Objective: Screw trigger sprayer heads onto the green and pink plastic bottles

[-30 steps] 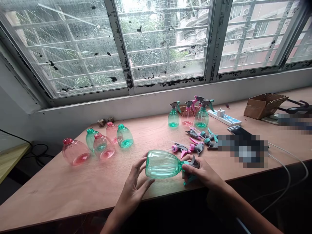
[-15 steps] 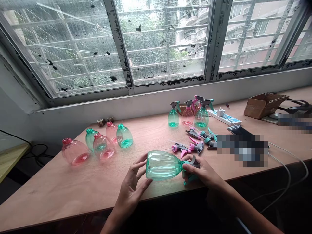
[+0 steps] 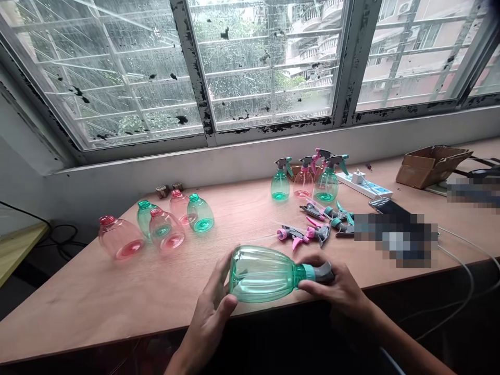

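The left hand (image 3: 209,312) cups the base end of a green plastic spray bottle (image 3: 263,274), and the right hand (image 3: 338,286) wraps its grey trigger head (image 3: 322,273) and teal collar (image 3: 308,271). The hands are apart, both clamped on the bottle, which lies on its side above the table's (image 3: 78,291) front edge. The thin, ribbed shell looks light, stiff and slick, so the body and collar seem the surest holds. Loose trigger heads (image 3: 302,234) lie just beyond the right hand; headless pink bottles (image 3: 119,238) sit well apart to the left.
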`<state>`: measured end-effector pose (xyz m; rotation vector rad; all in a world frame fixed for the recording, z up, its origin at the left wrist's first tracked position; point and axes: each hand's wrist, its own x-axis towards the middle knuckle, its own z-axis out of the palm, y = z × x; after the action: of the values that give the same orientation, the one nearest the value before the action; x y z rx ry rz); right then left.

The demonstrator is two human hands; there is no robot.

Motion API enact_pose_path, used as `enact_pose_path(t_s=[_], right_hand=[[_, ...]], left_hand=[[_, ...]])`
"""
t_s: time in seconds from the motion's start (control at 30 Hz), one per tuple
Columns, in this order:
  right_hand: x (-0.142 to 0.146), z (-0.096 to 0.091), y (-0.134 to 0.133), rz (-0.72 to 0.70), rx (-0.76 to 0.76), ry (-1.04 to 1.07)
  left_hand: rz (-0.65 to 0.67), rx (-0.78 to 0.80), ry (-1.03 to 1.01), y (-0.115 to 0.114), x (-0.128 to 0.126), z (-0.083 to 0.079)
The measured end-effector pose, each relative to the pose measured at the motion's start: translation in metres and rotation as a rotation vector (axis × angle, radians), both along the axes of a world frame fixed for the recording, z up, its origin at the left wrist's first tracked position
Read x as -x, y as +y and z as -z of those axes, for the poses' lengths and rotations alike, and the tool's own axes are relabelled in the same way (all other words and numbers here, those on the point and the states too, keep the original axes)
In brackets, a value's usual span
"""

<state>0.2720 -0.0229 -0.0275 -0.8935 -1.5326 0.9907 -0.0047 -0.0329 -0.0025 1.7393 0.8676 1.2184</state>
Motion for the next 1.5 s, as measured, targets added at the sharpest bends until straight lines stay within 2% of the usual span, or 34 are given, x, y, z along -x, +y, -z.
enact_pose_path(t_s=[0.07,0.1,0.2,0.3,0.37,0.43,0.57,0.7,0.77,0.8,0.87,0.93,1.03,1.13,1.3,1.37,1.5], right_hand=[[0.001,-0.003,-0.007,0.080,-0.081,-0.060],[0.001,-0.004,-0.009,0.084,-0.062,-0.051],[0.002,-0.010,-0.011,-0.024,0.167,0.068],[0.003,-0.013,-0.007,-0.205,0.382,0.188],[0.005,-0.012,-0.005,-0.277,0.445,0.242],[0.007,-0.012,-0.006,-0.294,0.469,0.288],[0.009,-0.012,-0.016,-0.206,0.366,0.197],[0.010,-0.014,-0.023,-0.004,0.102,-0.070],[0.010,-0.014,-0.023,0.005,0.059,-0.121],[0.010,-0.013,-0.021,-0.031,0.097,-0.099],[0.010,-0.012,-0.018,-0.143,0.233,0.014],[0.011,-0.009,-0.014,-0.216,0.339,0.144],[0.010,-0.007,-0.011,-0.231,0.377,0.219],[0.010,-0.006,-0.012,-0.202,0.349,0.209],[0.010,-0.005,-0.013,-0.044,0.227,0.091],[0.008,-0.005,-0.013,-0.026,0.176,0.017],[0.000,-0.006,-0.011,-0.025,0.077,-0.139]], left_hand=[[-0.006,0.053,0.054,-0.001,0.001,-0.001],[-0.006,0.063,0.052,-0.001,0.002,-0.001],[-0.022,0.006,0.037,-0.002,0.004,-0.002],[-0.007,-0.160,0.130,-0.004,0.009,-0.005],[0.052,-0.241,0.173,-0.006,0.012,-0.007],[0.087,-0.240,0.179,-0.010,0.015,-0.010],[0.150,-0.027,0.121,-0.014,0.015,-0.016],[0.149,0.210,0.071,-0.012,0.011,-0.017],[0.133,0.305,0.055,-0.012,0.009,-0.015],[0.119,0.327,0.055,-0.012,0.008,-0.014],[0.063,0.272,0.072,-0.013,0.006,-0.013],[0.010,0.114,0.104,-0.013,0.004,-0.010],[0.015,-0.022,0.122,-0.013,0.002,-0.005],[0.058,0.043,0.116,-0.010,0.003,0.000],[0.070,0.208,0.048,-0.002,0.008,0.002],[0.069,0.238,0.059,0.000,0.009,0.001],[0.146,0.331,0.027,-0.002,0.011,-0.003]])
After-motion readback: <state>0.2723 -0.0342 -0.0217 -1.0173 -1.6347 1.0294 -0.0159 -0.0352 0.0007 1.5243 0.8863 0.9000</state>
